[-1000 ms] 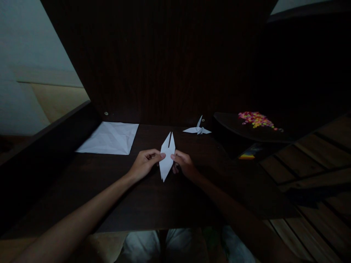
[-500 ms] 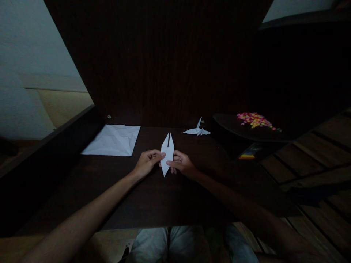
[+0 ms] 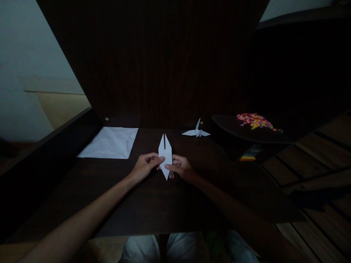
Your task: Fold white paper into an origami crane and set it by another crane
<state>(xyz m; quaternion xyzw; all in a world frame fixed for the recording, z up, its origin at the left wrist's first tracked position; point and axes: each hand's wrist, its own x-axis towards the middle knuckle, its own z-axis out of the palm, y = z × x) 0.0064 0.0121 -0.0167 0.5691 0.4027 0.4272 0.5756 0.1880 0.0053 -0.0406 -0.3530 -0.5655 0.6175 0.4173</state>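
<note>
A folded white origami paper [image 3: 165,153], a long diamond split by a slit at its far end, is held between my two hands over the dark desk. My left hand [image 3: 146,165] pinches its left edge, thumb on top and fingers underneath. On the lower right side, my right hand [image 3: 182,168] grips it the same way, its thumb lying across the paper. Behind my right hand stands a finished white paper crane [image 3: 197,133] with its wings spread. A creased white sheet [image 3: 111,143] lies flat at the back left of the desk.
The dark wooden desk [image 3: 137,208] has a raised board [image 3: 46,157] along its left side and a tall back panel [image 3: 153,65]. On the right, a curved shelf [image 3: 227,126] bears a pile of small colourful pieces [image 3: 256,121]. Wooden slats [image 3: 326,160] show beyond it.
The folded paper has turned slightly, its slit end swinging left and its near point right. Both hands keep their hold. The whole view has shifted a little.
</note>
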